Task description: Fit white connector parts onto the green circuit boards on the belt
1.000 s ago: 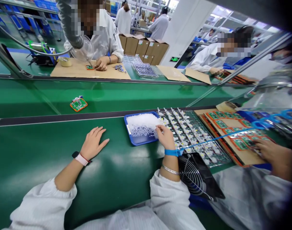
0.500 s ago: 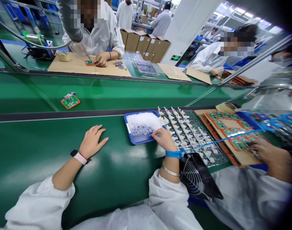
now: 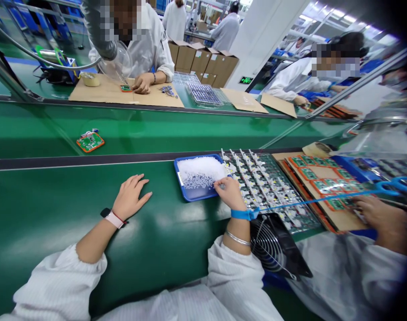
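My left hand lies flat on the green table, fingers spread, holding nothing. My right hand reaches into the near right corner of a blue tray filled with small white plastic parts. Its fingers are curled and pinched among those parts; what they grip is too small to make out. A blue wrist strap with a coiled cord circles that wrist. Just right of the tray lies a clear tray of small components.
A green circuit board in an orange frame rides the conveyor belt beyond. A black fan sits by my right forearm. A co-worker's hand rests on boards laid on cardboard. Other people work across the belt.
The circuit board on the belt has travelled leftward. My right hand shifted slightly within the tray's corner. My left hand stayed in place.
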`<state>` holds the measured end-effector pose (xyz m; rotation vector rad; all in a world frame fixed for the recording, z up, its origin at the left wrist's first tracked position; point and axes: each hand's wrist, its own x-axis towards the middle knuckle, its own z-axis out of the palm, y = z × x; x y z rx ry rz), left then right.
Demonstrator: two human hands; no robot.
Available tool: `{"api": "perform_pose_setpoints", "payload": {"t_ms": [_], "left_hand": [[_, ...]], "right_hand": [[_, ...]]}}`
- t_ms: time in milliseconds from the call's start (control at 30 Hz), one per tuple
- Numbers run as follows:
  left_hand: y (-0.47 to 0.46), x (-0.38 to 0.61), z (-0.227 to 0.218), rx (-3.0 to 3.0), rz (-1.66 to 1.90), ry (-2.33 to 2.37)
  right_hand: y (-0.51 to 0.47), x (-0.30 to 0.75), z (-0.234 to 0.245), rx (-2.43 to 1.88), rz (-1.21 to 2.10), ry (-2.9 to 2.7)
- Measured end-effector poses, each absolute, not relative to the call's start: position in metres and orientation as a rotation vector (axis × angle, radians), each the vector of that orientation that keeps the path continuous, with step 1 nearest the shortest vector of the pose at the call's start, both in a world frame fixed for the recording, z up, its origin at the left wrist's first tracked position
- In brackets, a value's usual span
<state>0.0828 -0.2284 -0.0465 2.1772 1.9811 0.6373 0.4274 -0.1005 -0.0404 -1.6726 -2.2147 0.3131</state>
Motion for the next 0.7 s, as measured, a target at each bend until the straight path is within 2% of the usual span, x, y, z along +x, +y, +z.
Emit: {"api": "perform_pose_setpoints", "payload": {"t_ms": [700], "left_hand": [[-0.2287, 0.0835, -0.0458, 2.202, 0.583, 2.004]], "right_hand": [[-0.1016, 0.4252, -0.0406, -1.592, 0.302, -2.172]]}}
